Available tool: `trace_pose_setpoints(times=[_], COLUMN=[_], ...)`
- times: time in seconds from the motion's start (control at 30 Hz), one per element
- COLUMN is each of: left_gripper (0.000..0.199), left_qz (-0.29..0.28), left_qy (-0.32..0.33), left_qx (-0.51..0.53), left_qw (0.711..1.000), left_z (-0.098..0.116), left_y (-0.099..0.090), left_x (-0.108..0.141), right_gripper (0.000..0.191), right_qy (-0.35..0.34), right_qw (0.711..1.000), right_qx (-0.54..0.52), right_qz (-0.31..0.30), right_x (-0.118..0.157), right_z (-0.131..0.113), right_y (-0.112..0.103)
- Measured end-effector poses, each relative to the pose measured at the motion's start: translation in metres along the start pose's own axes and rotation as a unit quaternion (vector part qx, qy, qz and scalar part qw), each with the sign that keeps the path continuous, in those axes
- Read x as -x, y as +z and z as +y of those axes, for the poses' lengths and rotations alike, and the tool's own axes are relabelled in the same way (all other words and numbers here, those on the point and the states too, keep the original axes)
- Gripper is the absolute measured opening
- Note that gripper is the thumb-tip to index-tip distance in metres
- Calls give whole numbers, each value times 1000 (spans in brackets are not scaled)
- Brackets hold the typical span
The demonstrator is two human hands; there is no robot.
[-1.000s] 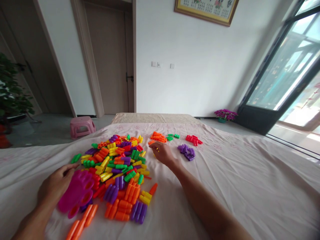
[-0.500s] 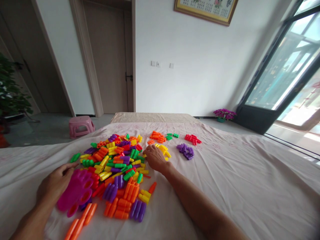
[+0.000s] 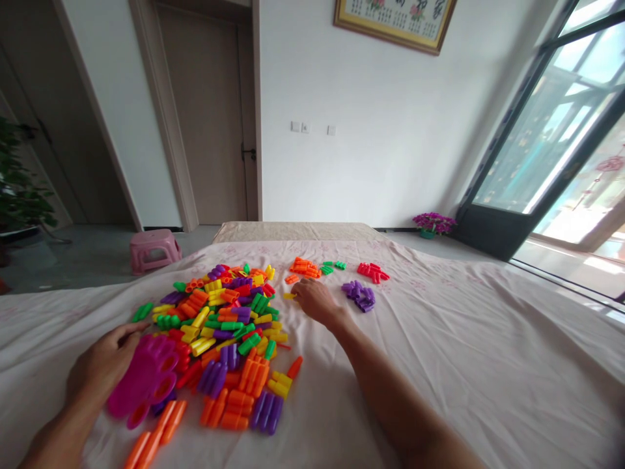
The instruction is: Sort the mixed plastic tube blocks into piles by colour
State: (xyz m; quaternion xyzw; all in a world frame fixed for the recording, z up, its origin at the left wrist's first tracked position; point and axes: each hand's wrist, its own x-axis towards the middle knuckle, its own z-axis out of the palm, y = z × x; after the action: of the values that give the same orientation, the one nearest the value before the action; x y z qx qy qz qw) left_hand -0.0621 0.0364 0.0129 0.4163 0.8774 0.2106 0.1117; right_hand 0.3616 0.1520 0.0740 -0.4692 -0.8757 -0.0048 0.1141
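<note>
A loose pile of colourful plastic toy pieces (image 3: 229,326), shaped like joined bullets, lies on the cloth in front of me. My right hand (image 3: 315,301) is beyond the pile's right side, fingers pinched on a small yellow toy piece (image 3: 289,296). Behind that hand, part of the cloth is hidden. My left hand (image 3: 105,355) is at the pile's left edge, its thumb and fingers curled against a magenta plastic piece (image 3: 139,381) with round openings along its edge. A green piece (image 3: 142,312) lies just beyond the left fingertips.
Small single-colour groups lie farther off: orange pieces (image 3: 305,267), green pieces (image 3: 334,267), red pieces (image 3: 373,271) and purple pieces (image 3: 359,296). Orange pieces (image 3: 156,436) lie near me. A pale cloth (image 3: 439,365) covers the table. Behind it stands a pink stool (image 3: 155,251).
My right hand has moved right, away from the pile, with the yellow piece at its fingertips, and now covers the yellow group seen before. My left hand stays by the magenta piece. The view shifts slightly.
</note>
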Motion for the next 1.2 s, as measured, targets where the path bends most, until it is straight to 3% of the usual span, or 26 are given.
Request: trace_pose_setpoints(times=[0.2,0.47,0.77,0.93,1.2], left_gripper=[53,52,54,55,53], left_qz=[5,0,-8,-10,-6], left_qy=[17,21,9,8,17], left_qx=[1,4,13,9,6], left_qw=[1000,1000,1000,1000,1000], left_z=[-3,-3,2,0,2], left_y=[1,1,-2,0,-1], left_x=[-2,-1,4,1,5], right_gripper=[21,28,27,22,23], right_qy=[66,115,34,-35,-54], right_qw=[997,993,997,994,991], right_qx=[0,0,-66,-106,-89], right_qz=[-38,-34,21,-23,-83], right_x=[6,8,6,9,14], right_z=[32,45,13,-8,-29], right_y=[-27,-16,-17,-7,7])
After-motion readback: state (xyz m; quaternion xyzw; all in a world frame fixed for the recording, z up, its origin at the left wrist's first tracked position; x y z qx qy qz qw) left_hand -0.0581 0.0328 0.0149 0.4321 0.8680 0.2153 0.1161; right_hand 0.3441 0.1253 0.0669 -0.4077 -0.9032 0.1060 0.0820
